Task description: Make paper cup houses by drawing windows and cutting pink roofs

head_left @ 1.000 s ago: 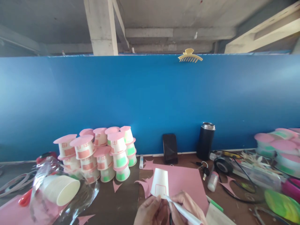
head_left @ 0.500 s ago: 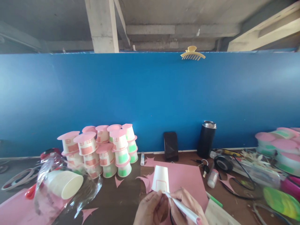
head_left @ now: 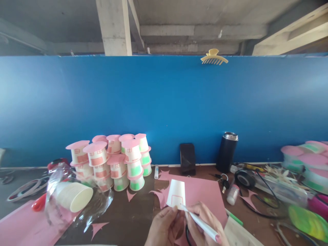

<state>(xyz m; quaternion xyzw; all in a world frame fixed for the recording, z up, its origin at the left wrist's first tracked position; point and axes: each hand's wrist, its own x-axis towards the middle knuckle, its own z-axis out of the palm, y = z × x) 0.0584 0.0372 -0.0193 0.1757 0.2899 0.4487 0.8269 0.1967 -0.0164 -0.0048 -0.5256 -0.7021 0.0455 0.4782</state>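
A white paper cup (head_left: 176,189), tilted with its side facing me, has a red outline of a rectangle with rounded top corners drawn on it. My left hand (head_left: 162,227) grips the cup at its near end, thumb against the side. In my right hand (head_left: 210,223) is a white marker (head_left: 205,228) with a pinkish-red end. The marker's tip meets the cup near the lower right of the red outline. Beneath lies a pink paper sheet (head_left: 205,188). My palms and some fingers are partly hidden.
Stacked decorated cups (head_left: 118,167) stand on the left, beside bagged plain cups (head_left: 74,196) and scissors (head_left: 27,189). A phone (head_left: 187,160) and black flask (head_left: 227,152) stand by the blue partition (head_left: 164,102). At right are keys (head_left: 223,181), a small bottle (head_left: 233,194) and cables.
The marker tip has shifted slightly up on the cup, to inside the lower right of the outline. Both hands keep their holds. My view has turned slightly left.
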